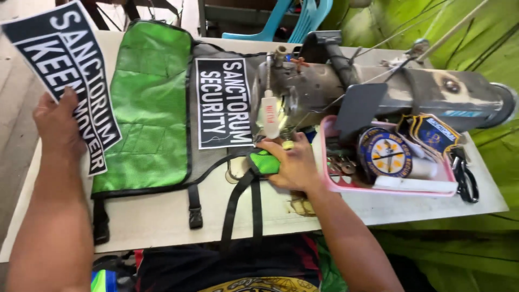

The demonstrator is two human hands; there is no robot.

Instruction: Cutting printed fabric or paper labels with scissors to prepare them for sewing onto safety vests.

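Note:
My left hand (57,127) holds up a dark rectangular cloth patch with white lettering (65,70) at the far left, above the table edge. My right hand (294,162) rests on the green and black vest (151,103) right by the sewing machine's needle, pressing a green corner of fabric (265,162). A second dark lettered patch (223,103) lies on the vest's grey mesh panel beside the needle. Black straps with buckles (238,205) trail off the vest toward me.
A worn grey sewing machine (378,89) lies across the white table (162,221). A pink tray (400,186) holds round and shield-shaped badges and thread. Scissors (465,176) lie at its right. Green fabric hangs at right; blue chairs stand behind.

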